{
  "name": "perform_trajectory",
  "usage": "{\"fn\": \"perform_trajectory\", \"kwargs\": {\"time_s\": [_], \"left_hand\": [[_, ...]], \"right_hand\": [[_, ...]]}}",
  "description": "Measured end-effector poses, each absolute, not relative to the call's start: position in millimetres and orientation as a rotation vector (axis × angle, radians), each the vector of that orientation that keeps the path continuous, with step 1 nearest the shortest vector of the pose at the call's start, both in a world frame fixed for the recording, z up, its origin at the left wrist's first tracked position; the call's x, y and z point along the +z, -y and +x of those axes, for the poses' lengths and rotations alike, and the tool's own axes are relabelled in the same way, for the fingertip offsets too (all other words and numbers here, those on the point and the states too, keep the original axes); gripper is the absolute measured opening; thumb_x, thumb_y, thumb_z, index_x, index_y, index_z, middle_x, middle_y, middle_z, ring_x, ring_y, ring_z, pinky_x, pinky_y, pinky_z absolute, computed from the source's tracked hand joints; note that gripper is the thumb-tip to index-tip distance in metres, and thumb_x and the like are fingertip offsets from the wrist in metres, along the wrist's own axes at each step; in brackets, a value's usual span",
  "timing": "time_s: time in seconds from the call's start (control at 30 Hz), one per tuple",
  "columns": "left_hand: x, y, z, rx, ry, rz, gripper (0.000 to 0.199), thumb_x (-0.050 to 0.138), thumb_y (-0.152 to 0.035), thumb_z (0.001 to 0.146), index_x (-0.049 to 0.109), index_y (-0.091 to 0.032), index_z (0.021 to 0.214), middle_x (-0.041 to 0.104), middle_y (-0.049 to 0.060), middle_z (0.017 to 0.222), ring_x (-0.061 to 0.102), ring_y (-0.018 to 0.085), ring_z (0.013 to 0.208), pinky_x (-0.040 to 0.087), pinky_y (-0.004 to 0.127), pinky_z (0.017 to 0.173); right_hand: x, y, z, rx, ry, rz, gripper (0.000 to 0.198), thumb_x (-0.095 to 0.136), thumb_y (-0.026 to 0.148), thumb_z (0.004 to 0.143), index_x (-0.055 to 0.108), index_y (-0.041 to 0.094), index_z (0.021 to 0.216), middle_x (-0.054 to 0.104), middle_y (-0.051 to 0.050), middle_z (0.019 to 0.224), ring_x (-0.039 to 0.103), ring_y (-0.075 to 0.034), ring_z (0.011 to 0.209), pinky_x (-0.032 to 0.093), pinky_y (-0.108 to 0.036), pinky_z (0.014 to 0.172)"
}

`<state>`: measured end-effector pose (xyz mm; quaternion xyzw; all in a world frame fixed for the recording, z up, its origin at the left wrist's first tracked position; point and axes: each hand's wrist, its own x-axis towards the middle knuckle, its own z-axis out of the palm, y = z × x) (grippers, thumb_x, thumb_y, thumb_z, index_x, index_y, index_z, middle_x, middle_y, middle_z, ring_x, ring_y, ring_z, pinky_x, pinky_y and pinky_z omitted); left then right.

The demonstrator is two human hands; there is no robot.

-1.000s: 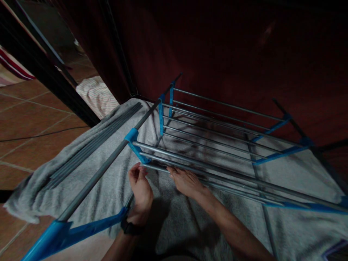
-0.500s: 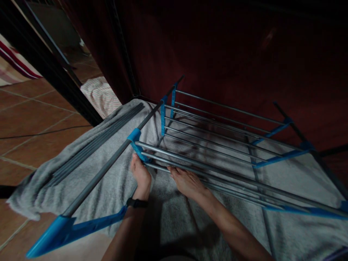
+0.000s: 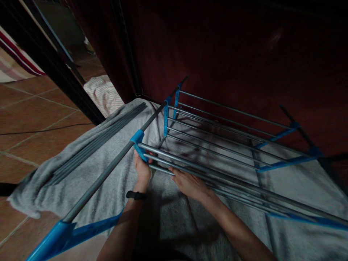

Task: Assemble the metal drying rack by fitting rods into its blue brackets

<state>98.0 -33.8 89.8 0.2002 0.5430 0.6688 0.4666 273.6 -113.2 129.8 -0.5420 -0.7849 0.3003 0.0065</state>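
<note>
A drying rack with grey metal tubes [image 3: 163, 154] and blue plastic joints spreads across the middle. My left hand [image 3: 143, 168], a dark band on its wrist, is closed around the lower end of a blue plastic bracket [image 3: 140, 149] that hangs from the long side tube [image 3: 100, 179]. My right hand [image 3: 187, 183] grips a thin metal rod [image 3: 160, 169] a little to the right, its fingertips partly hidden. That rod's left end meets the bracket by my left hand. Farther back, other blue brackets [image 3: 166, 121] carry several rods.
Several loose grey tubes [image 3: 100, 143] lie side by side on a grey blanket [image 3: 115, 195] at left. A blue corner piece [image 3: 54, 237] sits at front left. A dark red curtain [image 3: 223, 54] hangs behind. A black post [image 3: 58, 69] crosses the tiled floor [image 3: 21, 141].
The view has shifted slightly, so the rack appears a little farther right. My left fingers now wrap around the bracket's lower end. My right hand keeps its place on the rod.
</note>
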Motion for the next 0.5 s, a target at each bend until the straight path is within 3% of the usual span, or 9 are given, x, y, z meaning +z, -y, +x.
{"fn": "perform_trajectory", "kwargs": {"time_s": [0.3,0.4,0.5], "left_hand": [[94.6,35.0,97.1,1.625,-1.319,0.458,0.050,0.042,-0.043,0.109,0.048,-0.025,0.062,0.042,-0.002,0.049,0.041,0.015,0.048,0.043,0.028,0.052],[95.6,38.0,94.3,1.633,-1.314,0.503,0.048,0.050,-0.040,0.106,0.049,-0.025,0.061,0.046,-0.001,0.050,0.043,0.015,0.051,0.047,0.028,0.055],[95.3,42.0,91.5,1.634,-1.324,0.550,0.045,0.056,-0.035,0.104,0.054,-0.024,0.060,0.051,0.000,0.053,0.045,0.015,0.053,0.048,0.028,0.056]], "right_hand": [[131.5,84.4,233.9,0.701,2.568,-1.468,0.043,0.046,0.035,0.110,0.056,0.022,0.150,0.073,-0.010,0.136,0.069,-0.026,0.123,0.053,-0.038,0.108],[130.1,77.4,231.9,0.737,2.572,-1.353,0.044,0.045,0.034,0.110,0.055,0.021,0.151,0.071,-0.010,0.142,0.067,-0.026,0.127,0.052,-0.036,0.111],[127.7,74.2,233.9,0.817,2.556,-1.252,0.050,0.043,0.032,0.111,0.047,0.022,0.159,0.060,-0.010,0.157,0.057,-0.024,0.143,0.045,-0.038,0.121]]}}
